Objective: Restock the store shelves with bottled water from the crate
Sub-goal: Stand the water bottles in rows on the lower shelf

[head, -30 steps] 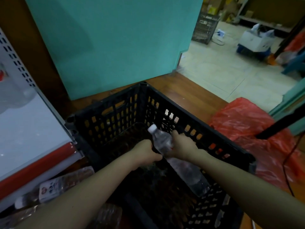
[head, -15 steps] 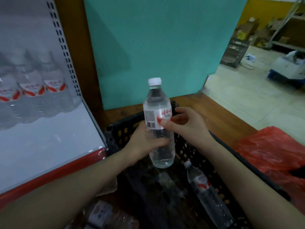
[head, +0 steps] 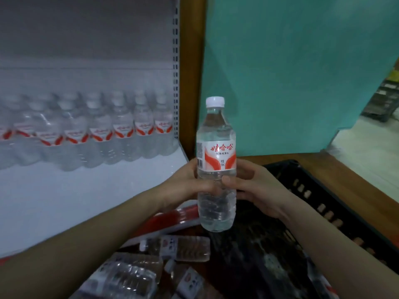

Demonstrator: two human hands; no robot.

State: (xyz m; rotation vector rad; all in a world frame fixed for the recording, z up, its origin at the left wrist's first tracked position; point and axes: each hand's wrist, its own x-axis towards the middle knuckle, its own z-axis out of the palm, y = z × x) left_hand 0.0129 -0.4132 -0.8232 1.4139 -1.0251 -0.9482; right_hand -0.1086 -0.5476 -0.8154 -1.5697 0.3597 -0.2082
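A clear water bottle (head: 216, 147) with a white cap and a red-and-white label stands upright in mid-air, above the near-left corner of the black plastic crate (head: 319, 190). My left hand (head: 185, 186) grips its middle from the left. My right hand (head: 254, 186) holds it from the right, thumb across the front. To the left, the white shelf (head: 64, 197) carries a row of several matching bottles (head: 121, 130) along its back. Its front part is bare.
Several more bottles (head: 183, 248) lie on their sides below the shelf's red front edge, beside the crate. A wooden post (head: 191, 72) and a teal wall panel (head: 291, 72) stand behind. Pale tiled floor (head: 367, 143) opens at the far right.
The bottle has come up out of the crate and now stands upright, label facing me. My view has swung left toward the shelf. Both hands now hold its middle.
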